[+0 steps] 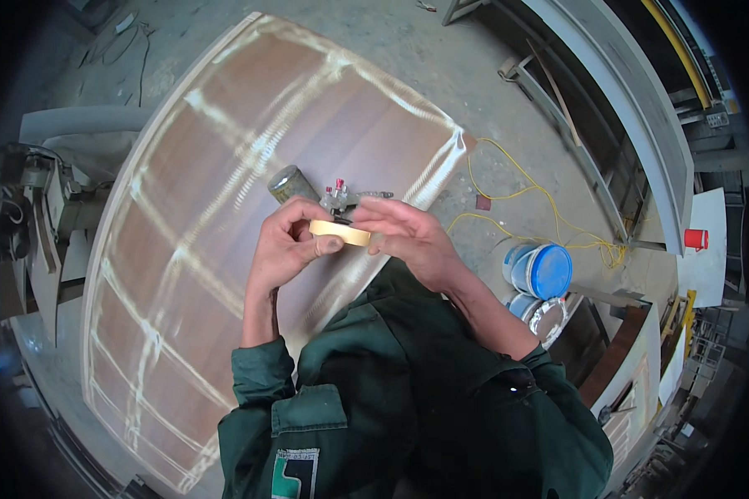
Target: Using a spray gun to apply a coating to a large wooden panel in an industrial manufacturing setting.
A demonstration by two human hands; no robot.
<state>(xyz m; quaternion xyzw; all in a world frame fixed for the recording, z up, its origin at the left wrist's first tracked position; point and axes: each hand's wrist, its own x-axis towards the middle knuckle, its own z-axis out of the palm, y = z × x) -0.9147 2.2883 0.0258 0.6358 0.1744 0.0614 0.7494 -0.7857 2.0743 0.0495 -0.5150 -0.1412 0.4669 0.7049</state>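
My left hand (285, 239) grips a roll of pale yellow masking tape (341, 233), thumb across its near side. Beside the roll's right edge is my right hand (409, 243), fingers stretched out and thumb close to the tape; whether it touches the roll I cannot tell. Just beyond my hands, a spray gun (338, 196) with red knobs rests on a large brown panel (324, 108) marked with whitish crossing bands. A grey metal cup (290, 185) lies tilted at the gun's left, and my hands partly hide both.
Blue-lidded buckets (549, 270) stand on the floor at the right, near a loose yellow hose (549, 195). A long grey curved frame (632, 108) rises at the far right. Machinery (46, 191) stands left of the panel. A red container (696, 239) sits on a white board.
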